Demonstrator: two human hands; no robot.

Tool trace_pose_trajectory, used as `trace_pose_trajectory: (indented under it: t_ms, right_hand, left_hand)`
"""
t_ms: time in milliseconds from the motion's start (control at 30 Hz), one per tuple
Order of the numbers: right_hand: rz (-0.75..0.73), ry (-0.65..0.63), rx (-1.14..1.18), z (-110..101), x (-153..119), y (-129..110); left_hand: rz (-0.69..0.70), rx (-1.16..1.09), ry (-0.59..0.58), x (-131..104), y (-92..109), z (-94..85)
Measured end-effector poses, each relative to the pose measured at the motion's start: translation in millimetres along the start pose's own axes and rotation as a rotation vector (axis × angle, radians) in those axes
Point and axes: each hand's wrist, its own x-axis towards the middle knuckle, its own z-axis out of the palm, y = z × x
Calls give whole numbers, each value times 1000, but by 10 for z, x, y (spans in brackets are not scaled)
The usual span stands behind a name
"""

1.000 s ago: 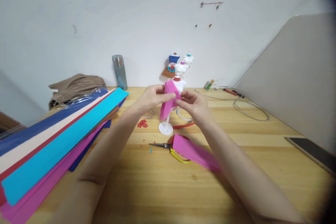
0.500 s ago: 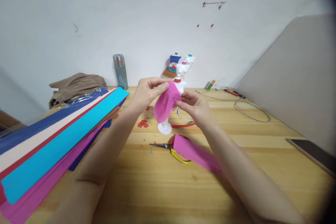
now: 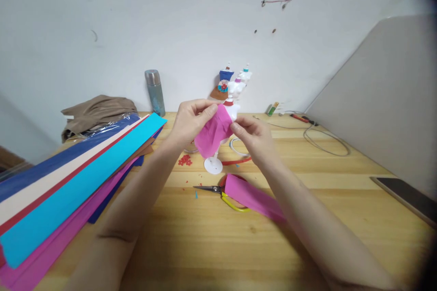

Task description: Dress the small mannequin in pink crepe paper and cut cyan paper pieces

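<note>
Between my hands is a piece of pink crepe paper [image 3: 213, 132], held up in front of a small white mannequin [image 3: 231, 111] with a red neck band. My left hand [image 3: 193, 120] pinches its upper left edge between thumb and fingers. At its right edge my right hand [image 3: 254, 135] pinches the paper too. The mannequin's round white base [image 3: 213, 165] shows below, while the paper hides much of its body. Under my hands lie scissors [image 3: 218, 189] with red and yellow handles, partly covered by a pink paper strip [image 3: 254, 198].
Coloured paper sheets [image 3: 82, 177] fill the left side, near a flask [image 3: 155, 93] and brown cloth [image 3: 102, 111]. Several small mannequins [image 3: 226, 84] stand by the wall. Red paper flowers [image 3: 185, 160] lie by the base. A cable [image 3: 324, 141] and phone [image 3: 404, 195] are at right.
The pink piece has spread wider and flatter, its lower part shifting slightly left. Both hands keep their pinch and have barely moved. The whole view has shifted a little.
</note>
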Motion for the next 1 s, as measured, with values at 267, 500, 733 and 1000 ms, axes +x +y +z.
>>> trace_pose_trajectory:
  t_ms: [267, 500, 733, 1000]
  right_hand:
    - [6, 22, 30, 72, -18, -56]
    - [-13, -9, 69, -17, 45, 18]
    - [30, -53, 9, -64, 68, -15]
    - [44, -15, 17, -37, 59, -31]
  left_hand:
    - [32, -17, -10, 6, -47, 32]
    - [14, -34, -21, 16, -54, 34]
    - [3, -4, -15, 22, -35, 49]
    - [18, -27, -28, -21, 25, 88]
